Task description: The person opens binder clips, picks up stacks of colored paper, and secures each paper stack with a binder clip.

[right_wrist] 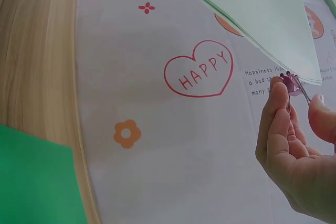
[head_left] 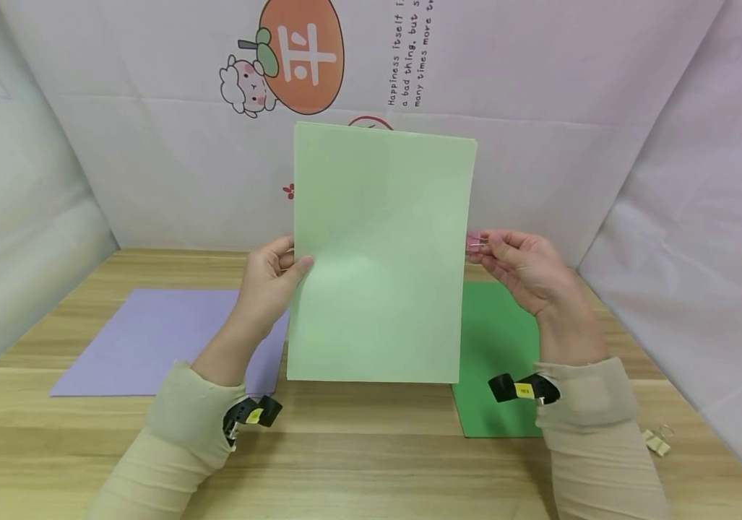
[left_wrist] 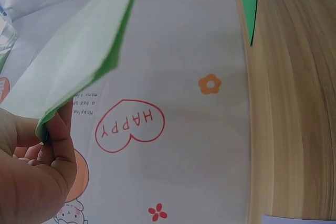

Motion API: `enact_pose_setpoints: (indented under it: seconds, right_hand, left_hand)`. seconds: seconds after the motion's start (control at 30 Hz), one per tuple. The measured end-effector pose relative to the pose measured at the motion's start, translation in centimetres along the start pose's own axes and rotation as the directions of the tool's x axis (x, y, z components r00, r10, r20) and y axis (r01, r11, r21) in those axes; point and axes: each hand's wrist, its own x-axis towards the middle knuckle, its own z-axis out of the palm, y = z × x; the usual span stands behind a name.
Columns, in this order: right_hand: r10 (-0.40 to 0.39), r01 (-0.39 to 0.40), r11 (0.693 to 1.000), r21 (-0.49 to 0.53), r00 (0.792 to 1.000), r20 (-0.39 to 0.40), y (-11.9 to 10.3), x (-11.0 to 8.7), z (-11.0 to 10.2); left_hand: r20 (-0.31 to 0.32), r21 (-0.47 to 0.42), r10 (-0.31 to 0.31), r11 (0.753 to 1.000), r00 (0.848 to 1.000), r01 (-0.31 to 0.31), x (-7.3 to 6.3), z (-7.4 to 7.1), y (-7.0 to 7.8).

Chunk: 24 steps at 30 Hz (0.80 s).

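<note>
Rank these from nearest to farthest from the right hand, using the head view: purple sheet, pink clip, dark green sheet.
1. Pink clip: pinched in the right hand.
2. Dark green sheet: below that hand in the picture.
3. Purple sheet: across on the left side.

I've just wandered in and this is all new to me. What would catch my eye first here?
Probably the large pale green paper held upright in the middle, its left edge gripped by the left hand. At its right edge, the right hand pinches a small pink clip. Behind, a big orange fruit drawing stands out on the white backdrop.
</note>
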Motion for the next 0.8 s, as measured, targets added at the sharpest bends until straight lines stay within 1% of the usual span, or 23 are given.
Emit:
enact_pose_setpoints:
  seconds: [0.37, 0.6, 0.8]
  right_hand:
    - [0.005, -0.005, 1.000, -0.019, 1.000, 0.027, 0.03, -0.10, 0.46]
    - [0.022, -0.021, 1.000, -0.021, 0.999, 0.028, 0.07, -0.20, 0.67]
    - [0.037, -0.036, 0.999, -0.023, 0.997, 0.060, 0.05, -0.30, 0.51]
  left_hand:
    - [0.001, -0.014, 0.008, 1.000, 1.000, -0.008, 0.09, 0.17, -0.26]
    - [0.006, -0.017, 0.006, 1.000, 1.000, -0.006, -0.02, 0.27, -0.15]
    - [0.028, -0.022, 0.010, 1.000, 1.000, -0.009, -0.06, 0.13, -0.29]
